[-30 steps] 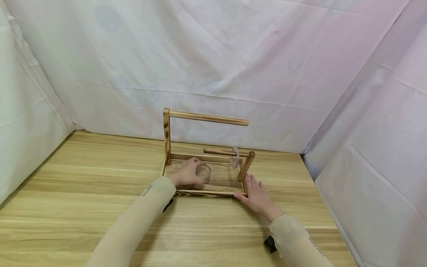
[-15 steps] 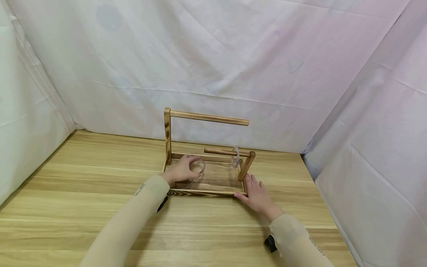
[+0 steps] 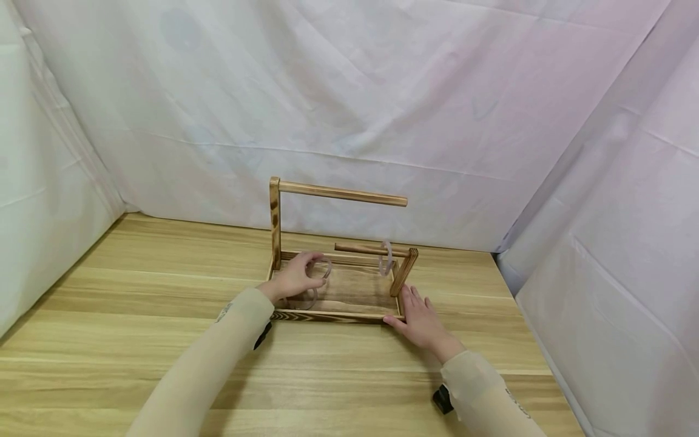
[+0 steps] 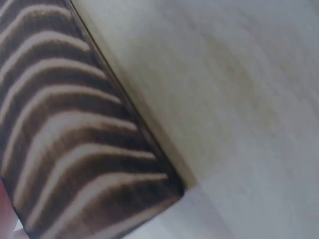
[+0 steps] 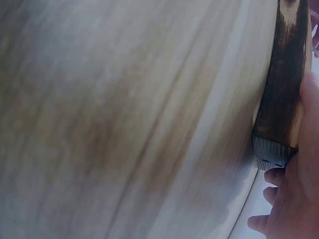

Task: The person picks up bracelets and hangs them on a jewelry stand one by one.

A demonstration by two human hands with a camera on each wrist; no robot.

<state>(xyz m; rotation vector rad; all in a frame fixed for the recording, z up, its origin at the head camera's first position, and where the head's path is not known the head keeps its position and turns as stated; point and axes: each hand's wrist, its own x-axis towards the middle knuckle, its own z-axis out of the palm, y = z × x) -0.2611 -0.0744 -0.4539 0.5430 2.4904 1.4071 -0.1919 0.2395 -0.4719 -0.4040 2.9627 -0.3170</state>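
Shows a thin, round, translucent ring (image 3: 330, 267) at the left half of the wooden tray (image 3: 338, 317). Pinches it between thumb and fingers of the left hand (image 3: 292, 278). Rests the right hand (image 3: 420, 323), fingers extended, on the tray's front right corner. Has another ring (image 3: 389, 257) hung around the lower bar (image 3: 355, 248). Stands on wood-grained table (image 3: 355, 376), before white cloth (image 3: 327, 91).

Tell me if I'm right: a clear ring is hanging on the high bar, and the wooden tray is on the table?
Not quite: the clear ring hangs on the low bar, not on the high bar; the head view shows it. The wooden tray is on the table, just as you said.
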